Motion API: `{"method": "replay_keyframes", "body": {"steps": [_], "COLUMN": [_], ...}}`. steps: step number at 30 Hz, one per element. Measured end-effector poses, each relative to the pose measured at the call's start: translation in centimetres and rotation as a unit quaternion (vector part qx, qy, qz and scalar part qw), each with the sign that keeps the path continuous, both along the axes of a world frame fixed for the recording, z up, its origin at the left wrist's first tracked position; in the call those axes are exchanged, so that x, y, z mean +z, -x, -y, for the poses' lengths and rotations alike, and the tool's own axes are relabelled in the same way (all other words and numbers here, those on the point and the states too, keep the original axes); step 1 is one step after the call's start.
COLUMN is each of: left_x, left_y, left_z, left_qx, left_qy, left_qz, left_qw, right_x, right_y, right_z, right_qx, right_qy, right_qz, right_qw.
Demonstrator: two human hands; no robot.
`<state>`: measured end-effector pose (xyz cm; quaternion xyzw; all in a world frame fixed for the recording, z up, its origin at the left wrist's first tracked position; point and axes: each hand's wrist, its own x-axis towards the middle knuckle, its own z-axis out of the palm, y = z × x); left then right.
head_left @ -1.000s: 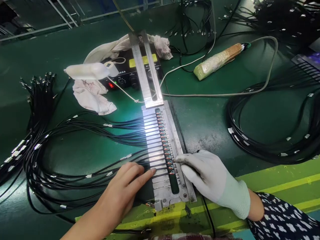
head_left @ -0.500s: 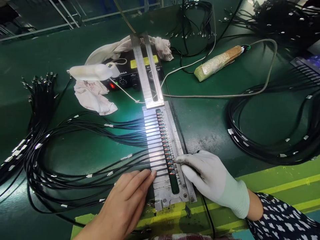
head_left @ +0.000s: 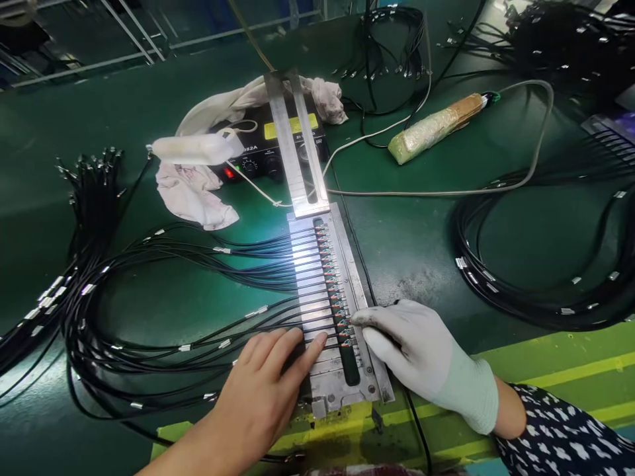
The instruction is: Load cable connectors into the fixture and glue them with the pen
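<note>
I have the metal fixture (head_left: 322,383) lying on the table (head_left: 411,238), near edge toward the person, long slot (head_left: 352,370) running down it. Black cables (head_left: 79,330) come in from the left, laid side by side across the fixture, stripped ends with orange and green bits sitting in a row over the slot; nearest stretch of slot has no ends in it. Left hand (head_left: 268,377), bare: fingers bent over cables at the fixture's left edge, thumb stretched onto the metal by the nearest cables; can't tell from my feed if it pinches one. Right hand (head_left: 417,350), white glove, fingertips dirty: index and thumb close together at the fixture's right side, beside the lower ends; I can't tell whether anything is gripped. Patterned sleeve (head_left: 560,430) behind it. Cables loop on the left, silvery tags on them. A slotted metal bracket (head_left: 282,132) meets the far end of the fixture, passing in front of a black box (head_left: 258,149) with knobs, red light and yellow label. White cloth (head_left: 196,198) around that, pale elongated container (head_left: 188,149) in front. Further right I get a tape-wrapped block (head_left: 436,129) with a pale cord, a black cable coil (head_left: 476,291), and a dark cable pile (head_left: 546,46) at upper right.
</note>
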<state>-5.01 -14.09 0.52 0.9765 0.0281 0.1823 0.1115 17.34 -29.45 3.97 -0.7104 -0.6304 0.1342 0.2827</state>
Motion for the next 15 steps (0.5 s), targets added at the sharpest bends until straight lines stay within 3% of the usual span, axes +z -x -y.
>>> {"method": "replay_keyframes", "body": {"steps": [2,7,12,15], "left_x": [0.1,0.2,-0.7,-0.4], "left_y": [0.2,0.9,0.5,0.0], "left_z": [0.0,0.1,1.2,1.1], "left_qx": [0.003,-0.058,-0.025,-0.008], "left_qy": [-0.011,-0.01,-0.004,-0.012], "left_qz": [-0.004,-0.039,0.01,0.029], "left_qw": [1.0,0.998,1.0,0.999], "right_x": [0.0,0.0,0.1,0.1], "right_y": [0.0,-0.1,0.5,1.2], "right_z": [0.0,0.1,0.3,0.4], "right_qx": [-0.002,-0.008,-0.001,-0.016], "right_qy": [0.004,0.009,0.02,0.009], "right_qz": [0.004,0.006,0.045,0.081], "right_qw": [1.0,1.0,0.999,0.997]}}
